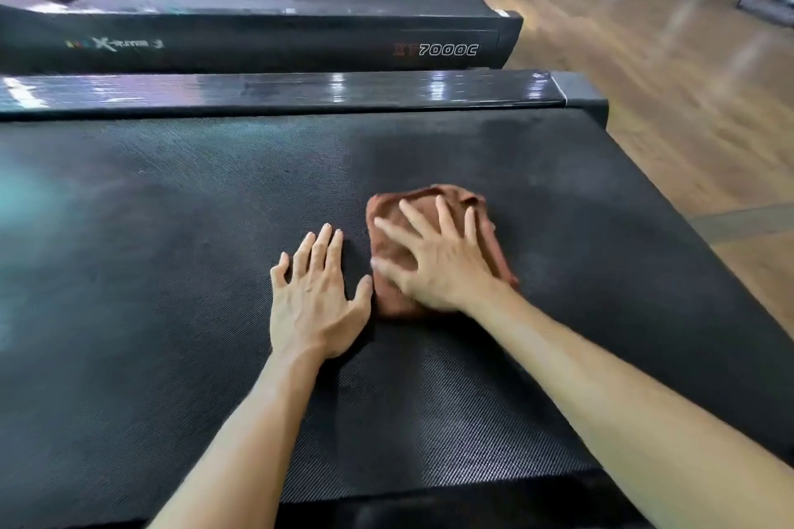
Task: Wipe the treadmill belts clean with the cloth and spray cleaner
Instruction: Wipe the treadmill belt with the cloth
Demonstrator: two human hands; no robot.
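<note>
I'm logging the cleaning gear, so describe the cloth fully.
The cloth is reddish-brown, soft-looking fabric, bunched into a rumpled pad. It lies flat on the black textured belt of the nearest treadmill, toward its right end. The right hand presses on it with spread, straight fingers, covering its middle. The left hand rests on the belt just beside it.

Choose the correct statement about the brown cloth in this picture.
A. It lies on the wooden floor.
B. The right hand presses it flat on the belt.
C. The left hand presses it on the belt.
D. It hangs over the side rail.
B: the right hand lies with spread fingers on the brown cloth on the belt; the left hand rests on the bare belt.
</note>
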